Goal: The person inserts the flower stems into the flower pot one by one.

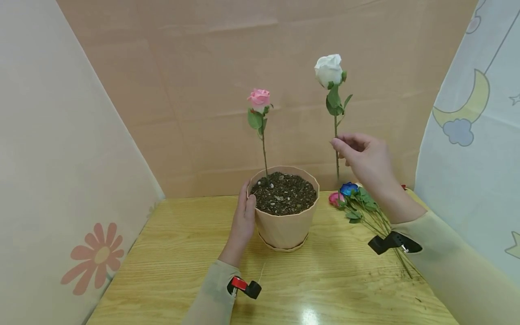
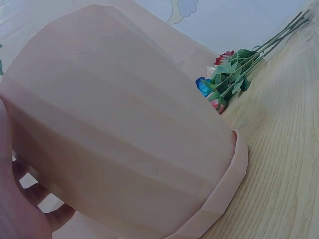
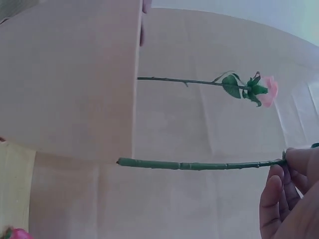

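Note:
My right hand [image 1: 367, 155] pinches the stem of a white rose [image 1: 328, 71] and holds it upright in the air, right of the flower pot [image 1: 284, 230]. In the right wrist view, the bare lower end of the rose stem [image 3: 199, 165] reaches to the pot's edge. With thumb and fingers round its left side near the rim, my left hand [image 1: 245, 212] grips the pot. Dark soil [image 1: 284, 194] fills the pot, and a pink rose [image 1: 260, 99] stands in it at the left. The saucer [image 2: 219, 199] sits beneath the pot.
More artificial roses, among them a blue rose [image 1: 348, 188] and a deep pink rose [image 1: 335, 199], lie on the wooden table [image 1: 183, 253] at the right, under my right forearm. A tan cloth backdrop [image 1: 203, 113] hangs behind, with printed cloth [image 1: 467, 180] at both sides.

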Available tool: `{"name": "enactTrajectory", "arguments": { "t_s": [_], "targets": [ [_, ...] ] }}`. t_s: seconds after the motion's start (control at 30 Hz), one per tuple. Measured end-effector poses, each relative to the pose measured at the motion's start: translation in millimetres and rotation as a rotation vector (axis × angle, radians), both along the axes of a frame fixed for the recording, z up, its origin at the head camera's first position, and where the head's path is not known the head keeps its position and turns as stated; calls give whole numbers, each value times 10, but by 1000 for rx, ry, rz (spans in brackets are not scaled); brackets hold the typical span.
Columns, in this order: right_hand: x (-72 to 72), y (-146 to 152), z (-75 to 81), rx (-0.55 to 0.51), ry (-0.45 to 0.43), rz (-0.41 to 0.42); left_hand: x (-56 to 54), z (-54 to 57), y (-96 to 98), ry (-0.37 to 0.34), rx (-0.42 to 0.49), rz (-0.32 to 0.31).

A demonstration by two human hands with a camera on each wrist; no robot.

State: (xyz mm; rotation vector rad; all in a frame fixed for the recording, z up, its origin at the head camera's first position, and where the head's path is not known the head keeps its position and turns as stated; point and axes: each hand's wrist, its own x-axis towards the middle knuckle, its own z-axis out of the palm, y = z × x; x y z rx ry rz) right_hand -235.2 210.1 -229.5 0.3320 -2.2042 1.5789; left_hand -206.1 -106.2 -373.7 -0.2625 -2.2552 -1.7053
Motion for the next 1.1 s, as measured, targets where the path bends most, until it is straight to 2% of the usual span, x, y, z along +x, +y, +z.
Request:
{"name": "enactTrajectory", "arguments": {
  "t_s": [0.27, 0.53, 0.87, 1.1],
  "targets": [
    [-68, -182, 111, -117, 68, 18, 2, 3, 16, 3, 3, -6],
    [-171, -407, 128, -169, 90, 60, -18, -13, 15, -4, -5, -4],
    [-390, -733, 42, -143, 77, 94, 5, 0, 6, -1, -3, 2],
    [-473, -913, -40, -136, 78, 130, 2, 5, 11, 14, -5, -6]
  ]
}}
